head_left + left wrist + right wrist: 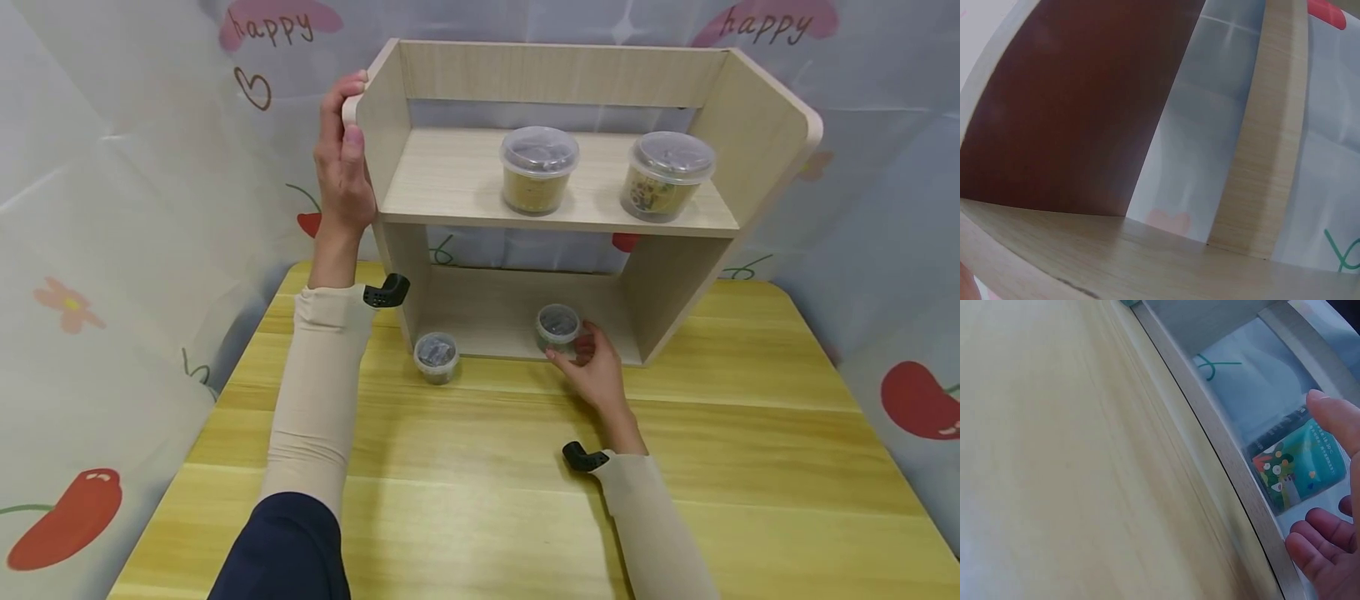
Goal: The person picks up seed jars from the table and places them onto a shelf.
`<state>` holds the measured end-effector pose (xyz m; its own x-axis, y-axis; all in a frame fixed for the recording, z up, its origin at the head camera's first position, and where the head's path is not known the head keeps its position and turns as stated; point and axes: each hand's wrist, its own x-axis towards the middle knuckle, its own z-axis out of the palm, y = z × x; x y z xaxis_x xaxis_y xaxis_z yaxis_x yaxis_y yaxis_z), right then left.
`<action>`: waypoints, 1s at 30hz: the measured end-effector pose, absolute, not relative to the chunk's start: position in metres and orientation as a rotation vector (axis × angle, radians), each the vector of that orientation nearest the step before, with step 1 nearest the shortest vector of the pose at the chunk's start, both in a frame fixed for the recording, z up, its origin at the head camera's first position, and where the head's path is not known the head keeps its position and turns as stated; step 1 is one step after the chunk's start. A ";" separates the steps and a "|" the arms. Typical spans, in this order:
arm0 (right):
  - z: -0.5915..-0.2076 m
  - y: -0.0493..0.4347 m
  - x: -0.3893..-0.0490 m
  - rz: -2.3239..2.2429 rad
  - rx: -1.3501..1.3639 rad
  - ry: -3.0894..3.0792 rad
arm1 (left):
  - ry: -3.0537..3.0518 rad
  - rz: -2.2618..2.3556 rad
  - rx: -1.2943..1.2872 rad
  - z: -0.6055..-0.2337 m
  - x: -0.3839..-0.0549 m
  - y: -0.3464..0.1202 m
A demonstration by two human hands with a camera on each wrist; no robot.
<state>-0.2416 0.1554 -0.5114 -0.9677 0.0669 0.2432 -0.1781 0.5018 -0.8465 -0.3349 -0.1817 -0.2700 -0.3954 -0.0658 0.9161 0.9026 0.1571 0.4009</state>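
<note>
My left hand (345,171) holds the left side panel of a pale wooden shelf unit (562,77), thumb in front and fingers round its edge. My right hand (596,371) is at a small lidded tub (558,325) on the lower board, thumb at its front and fingers on its right. In the right wrist view this tub (1307,462) shows a teal printed label, with a gap between it and the loosely bent fingers (1322,537). Another small lidded tub (437,358) stands on the table before the unit's left front corner.
Two larger lidded tubs, a yellowish one (538,171) and a patterned one (666,177), stand on the upper board. The wooden table (480,500) stretches in front of the unit. Printed cloth (150,167) hangs behind and at the sides.
</note>
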 end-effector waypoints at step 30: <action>-0.511 0.151 -0.216 1.568 0.122 -2.448 | -1.559 -1.351 -0.853 -0.269 -0.338 -0.185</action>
<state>-0.2160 0.1513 -0.5110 -0.9698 0.0544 0.2377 -0.1932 0.4233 -0.8852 -0.3379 -0.1850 -0.2693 -0.3784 -0.0470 0.9245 0.9084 0.1732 0.3806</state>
